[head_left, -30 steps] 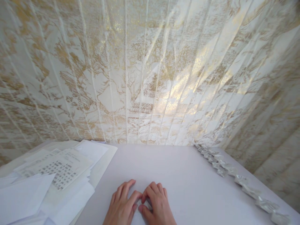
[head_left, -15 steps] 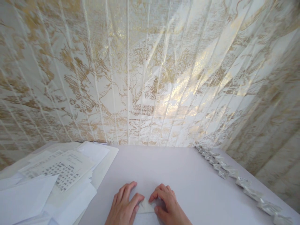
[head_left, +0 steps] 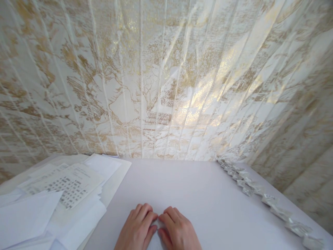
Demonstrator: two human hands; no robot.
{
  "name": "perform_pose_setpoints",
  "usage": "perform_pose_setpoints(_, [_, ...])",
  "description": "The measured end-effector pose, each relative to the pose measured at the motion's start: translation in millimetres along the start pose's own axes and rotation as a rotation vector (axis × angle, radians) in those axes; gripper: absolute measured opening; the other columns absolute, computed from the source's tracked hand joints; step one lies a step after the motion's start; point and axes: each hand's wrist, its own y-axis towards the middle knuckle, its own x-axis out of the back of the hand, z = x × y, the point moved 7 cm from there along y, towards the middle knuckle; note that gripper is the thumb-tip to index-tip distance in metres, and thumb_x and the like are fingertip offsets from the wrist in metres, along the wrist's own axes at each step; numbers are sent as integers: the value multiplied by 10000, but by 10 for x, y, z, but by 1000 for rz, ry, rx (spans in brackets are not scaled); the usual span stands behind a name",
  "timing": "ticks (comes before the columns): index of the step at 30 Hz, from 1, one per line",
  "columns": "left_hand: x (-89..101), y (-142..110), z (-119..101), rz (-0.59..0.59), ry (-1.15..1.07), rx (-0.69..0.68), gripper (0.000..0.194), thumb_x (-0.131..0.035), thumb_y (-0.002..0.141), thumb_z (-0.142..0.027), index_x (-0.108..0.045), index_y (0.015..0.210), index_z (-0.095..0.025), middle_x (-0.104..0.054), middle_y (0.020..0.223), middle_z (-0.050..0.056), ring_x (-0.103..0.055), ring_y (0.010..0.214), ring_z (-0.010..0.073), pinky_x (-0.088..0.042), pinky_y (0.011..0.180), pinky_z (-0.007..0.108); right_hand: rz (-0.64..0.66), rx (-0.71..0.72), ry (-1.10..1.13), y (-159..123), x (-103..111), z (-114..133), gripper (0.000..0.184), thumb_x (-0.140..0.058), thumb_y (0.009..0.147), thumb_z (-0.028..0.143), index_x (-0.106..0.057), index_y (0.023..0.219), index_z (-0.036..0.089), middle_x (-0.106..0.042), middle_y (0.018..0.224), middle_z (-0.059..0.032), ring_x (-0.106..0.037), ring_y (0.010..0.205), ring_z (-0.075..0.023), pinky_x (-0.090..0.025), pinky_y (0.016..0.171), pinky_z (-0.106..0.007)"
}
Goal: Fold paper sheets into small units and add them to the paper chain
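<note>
Both hands rest side by side on the white table [head_left: 208, 208] at the bottom centre of the head view. My left hand [head_left: 137, 229] and my right hand [head_left: 179, 231] have their fingers bent and held together, and the fingertips of the two hands meet in the middle. They press down on a small folded piece of white paper, which is now almost wholly hidden beneath them.
A loose pile of white sheets and printed papers [head_left: 65, 187] covers the table's left side. A row of several small folded silvery pieces [head_left: 260, 194] runs along the right edge. A cream and gold curtain [head_left: 166, 86] hangs just behind the table.
Half a second ago my hands were apart with the folded paper showing between them. They have now come together again and cover it.
</note>
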Motion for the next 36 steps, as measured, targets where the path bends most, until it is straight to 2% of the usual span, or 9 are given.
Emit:
perform_pose_setpoints(4, [20, 20, -17, 7, -5, 40, 139, -523, 905, -274, -658, 904, -240, -641, 898, 26, -591, 860, 211, -493, 752, 316, -29, 9, -65, 33, -23, 18, 211, -656, 723, 39, -566, 803, 212, -638, 788, -1, -641, 682, -173, -492, 584, -234])
perform_pose_setpoints(9, [-7, -11, 60, -59, -159, 123, 218, -483, 914, -268, -597, 1095, -226, -656, 940, 42, -620, 895, 208, -512, 814, 349, -96, 56, -125, 63, 19, 43, 210, -542, 790, 21, -559, 875, 213, -641, 735, -1, -641, 607, -165, -451, 528, -228])
perform_pose_setpoints(13, [-64, 5, 11, -75, -242, 145, 207, -472, 916, -281, -589, 1079, -229, -671, 916, 34, -647, 867, 188, -522, 804, 303, -88, -20, 31, 83, 106, -14, 223, -460, 778, 47, -561, 882, 217, -646, 733, 3, -632, 600, -150, -430, 536, -215])
perform_pose_setpoints(17, [-79, 0, -48, -140, -224, 116, 171, -472, 914, -302, -591, 1019, -236, -657, 859, 23, -632, 819, 202, -507, 767, 325, -20, -139, 208, 75, 92, -107, 170, -435, 809, 105, -565, 808, 214, -635, 676, 17, -590, 528, -126, -384, 502, -201])
perform_pose_setpoints(21, [-90, -44, -44, -195, -232, 124, 208, -464, 899, -281, -554, 1085, -263, -653, 838, 2, -617, 776, 201, -484, 740, 320, 54, -291, 387, 26, -5, -210, 200, -451, 881, 161, -584, 1019, 218, -596, 587, 56, -539, 461, -105, -357, 479, -180])
perform_pose_setpoints(24, [-99, -62, -47, -198, -297, 160, 312, -487, 839, -222, -502, 1143, -289, -658, 815, -34, -608, 729, 177, -466, 733, 286, 36, -345, 486, -8, -26, -244, 221, -442, 917, 206, -583, 1086, 227, -563, 568, 63, -510, 458, -102, -355, 479, -177])
perform_pose_setpoints(28, [-139, -45, -30, -120, -523, 269, 247, -476, 845, -270, -506, 1090, -281, -663, 780, -43, -623, 704, 156, -456, 706, 245, -29, -369, 598, -33, 3, -252, 214, -477, 913, 247, -599, 1087, 224, -585, 610, 48, -501, 472, -101, -372, 479, -173])
perform_pose_setpoints(31, [-163, -25, -8, -74, -787, 347, 211, -480, 883, -378, -518, 1044, -247, -675, 862, -3, -630, 741, 149, -467, 711, 239, -32, -315, 630, -21, 43, -203, 196, -479, 912, 225, -631, 1036, 223, -667, 731, 8, -568, 562, -113, -418, 540, -173])
perform_pose_setpoints(36, [-193, -27, 10, -48, -1147, 443, 413, -639, 799, -557, -554, 1001, -208, -649, 873, 32, -610, 760, 162, -455, 615, 230, -115, -177, 666, 18, 184, -134, 255, -451, 882, 136, -690, 924, 216, -675, 768, -20, -615, 648, -127, -445, 606, -185])
